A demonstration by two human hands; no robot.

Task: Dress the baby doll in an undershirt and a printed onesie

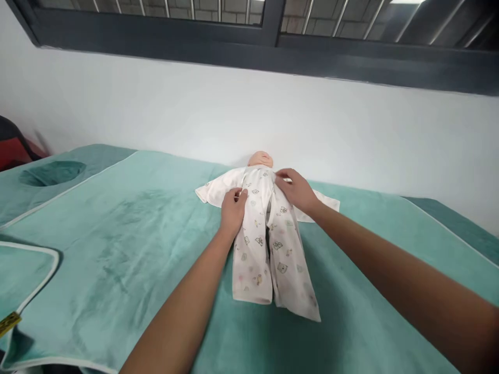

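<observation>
A baby doll lies on its back with its head toward the wall. It wears a white baby top with its sleeves spread out to both sides. White baby trousers printed with small pictures cover its front, the legs pointing toward me. My left hand is closed at the left side of the trousers, thumb and fingers pinching the cloth. At the upper right edge of the trousers, my right hand pinches the fabric near the waist. The doll's arms and legs are hidden by the clothes.
The doll rests on a teal plush-covered bed with white piping and a round hole at the left end. Behind it stands a white wall below a dark window frame. A red and black object sits at the far left.
</observation>
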